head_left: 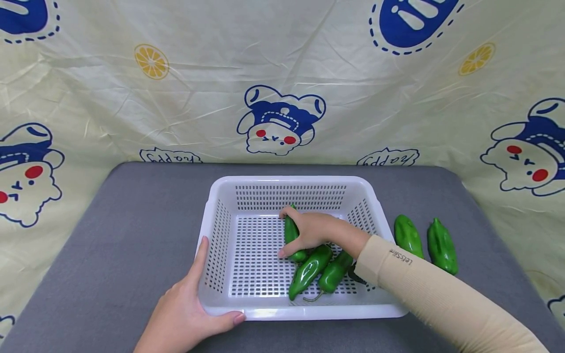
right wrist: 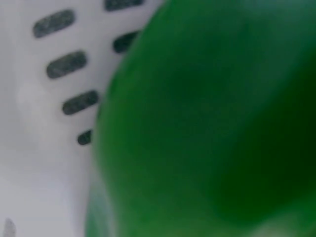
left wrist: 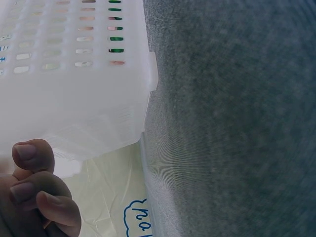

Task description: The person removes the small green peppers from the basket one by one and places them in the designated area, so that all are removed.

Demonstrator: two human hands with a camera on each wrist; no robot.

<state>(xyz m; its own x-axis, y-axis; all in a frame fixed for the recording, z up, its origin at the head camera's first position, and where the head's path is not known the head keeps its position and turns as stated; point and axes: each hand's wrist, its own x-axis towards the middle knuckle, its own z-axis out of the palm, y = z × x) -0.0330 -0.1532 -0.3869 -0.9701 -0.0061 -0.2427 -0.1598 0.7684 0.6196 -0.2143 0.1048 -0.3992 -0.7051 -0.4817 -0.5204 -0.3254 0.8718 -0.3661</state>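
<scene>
A white plastic basket with slotted walls sits on the grey table. My left hand holds its near left corner, the thumb along the front rim and the index finger up the left side. In the left wrist view, curled fingers show by the basket's wall. Inside the basket, my right hand grips a green pepper between thumb and fingers. Two more green peppers, one nearer the middle and one with a curved stem, lie just in front of that hand. A large green pepper fills the right wrist view.
Right of the basket, two green peppers lie on the grey table. A dark object shows partly under my right forearm. Behind the table hangs a pale printed cloth.
</scene>
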